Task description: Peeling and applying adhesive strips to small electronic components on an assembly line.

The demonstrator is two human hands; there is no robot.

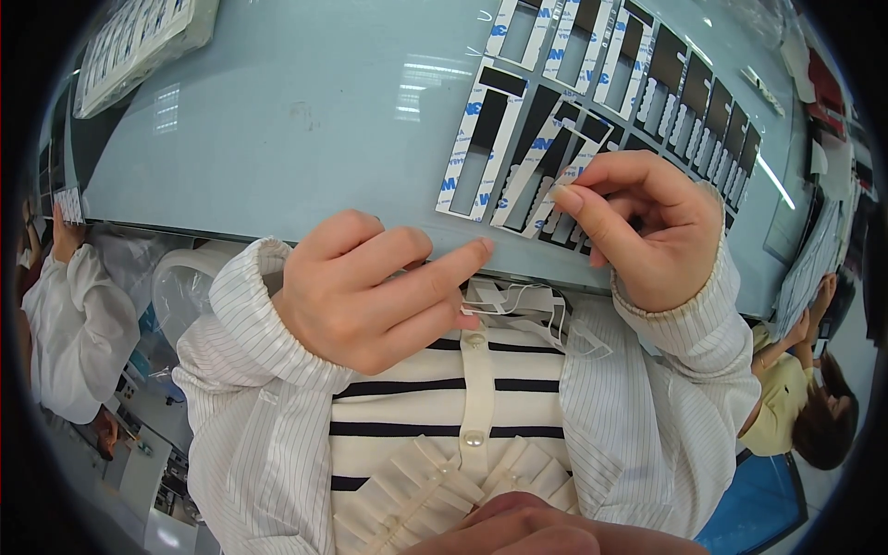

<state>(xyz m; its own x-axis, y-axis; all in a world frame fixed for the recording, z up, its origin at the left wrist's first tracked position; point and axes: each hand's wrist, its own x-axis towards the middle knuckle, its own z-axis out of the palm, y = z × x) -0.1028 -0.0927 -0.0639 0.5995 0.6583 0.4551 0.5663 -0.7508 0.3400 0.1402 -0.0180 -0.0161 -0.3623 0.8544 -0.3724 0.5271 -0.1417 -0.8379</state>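
My right hand (pixel 647 217) pinches the side of a white rectangular adhesive-tape frame (pixel 535 176) with blue print on its backing. The frame lies tilted over dark pieces in the near row on the table. Just left of it, a similar tape frame (pixel 455 180) covers a black piece with a rectangular opening. My left hand (pixel 370 287) hovers at the table's near edge with nothing visible in it. Its index finger points toward the frames, while the other fingers are loosely bent. Under the left hand, thin white frame-shaped strips (pixel 518 298) hang against my clothing.
More black pieces (pixel 668 57) with wavy white edges run in rows to the right. A stack of white printed sheets (pixel 143 51) in clear plastic sits at the far left of the pale table (pixel 305 139). Other people work at the left and right.
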